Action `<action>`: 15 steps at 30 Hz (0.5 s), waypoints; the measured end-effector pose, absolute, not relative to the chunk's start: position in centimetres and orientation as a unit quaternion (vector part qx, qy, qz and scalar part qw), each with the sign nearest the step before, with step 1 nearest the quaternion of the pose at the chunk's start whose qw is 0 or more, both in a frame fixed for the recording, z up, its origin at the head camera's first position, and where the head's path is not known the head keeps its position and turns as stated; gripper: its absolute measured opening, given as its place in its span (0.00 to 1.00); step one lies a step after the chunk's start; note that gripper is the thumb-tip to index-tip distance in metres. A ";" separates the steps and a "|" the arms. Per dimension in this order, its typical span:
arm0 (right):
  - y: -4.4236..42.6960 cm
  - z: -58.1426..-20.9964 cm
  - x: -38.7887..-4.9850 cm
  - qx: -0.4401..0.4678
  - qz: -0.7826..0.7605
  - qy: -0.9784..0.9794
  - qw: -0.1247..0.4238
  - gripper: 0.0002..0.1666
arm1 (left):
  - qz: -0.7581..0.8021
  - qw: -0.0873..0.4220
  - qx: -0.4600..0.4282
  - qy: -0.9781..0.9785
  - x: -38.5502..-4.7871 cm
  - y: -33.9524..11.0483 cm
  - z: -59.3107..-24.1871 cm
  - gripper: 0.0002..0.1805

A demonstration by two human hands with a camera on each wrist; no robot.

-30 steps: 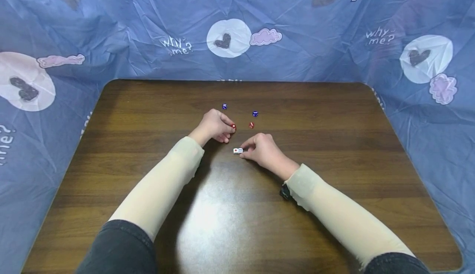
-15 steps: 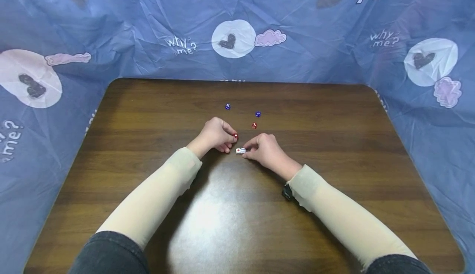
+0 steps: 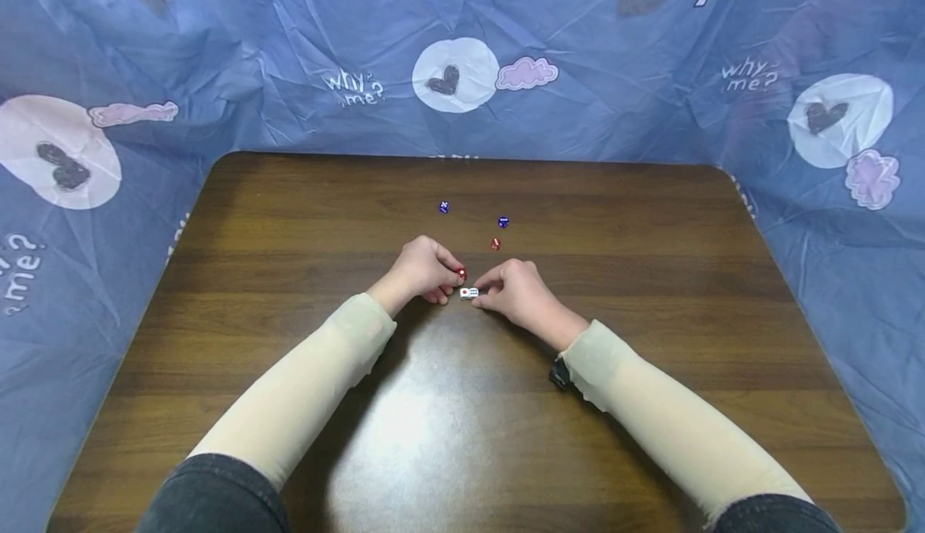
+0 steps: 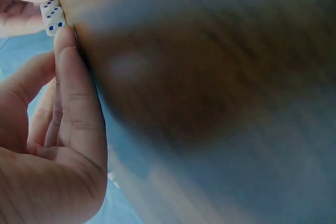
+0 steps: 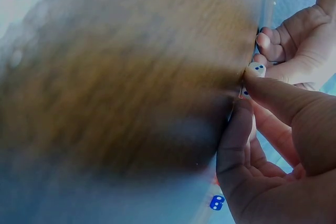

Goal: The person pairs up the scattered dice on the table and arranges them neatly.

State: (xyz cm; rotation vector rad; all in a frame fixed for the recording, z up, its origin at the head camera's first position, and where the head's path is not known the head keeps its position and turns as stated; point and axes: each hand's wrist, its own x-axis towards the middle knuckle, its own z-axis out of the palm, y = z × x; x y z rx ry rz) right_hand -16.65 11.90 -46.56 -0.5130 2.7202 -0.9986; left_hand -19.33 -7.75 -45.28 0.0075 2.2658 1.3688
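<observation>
Red die (image 3: 461,274) sits pinched between the left hand (image 3: 425,270)'s fingertips. White dice (image 3: 469,293) run left-to-right, right end pinched by the right hand (image 3: 519,295)

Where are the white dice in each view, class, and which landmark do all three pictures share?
Head: white dice just below the centre.
Left wrist: white dice in the upper left, by the edge.
Right wrist: white dice right of centre, above mid-height, partly hidden.
Shared landmark: the right hand, pinching the dice.
</observation>
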 end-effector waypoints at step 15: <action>11.9 -46.5 -16.7 -0.175 -0.336 0.920 0.102 0.10 | 0.495 0.232 0.010 0.837 -19.3 -7.6 -45.5 0.08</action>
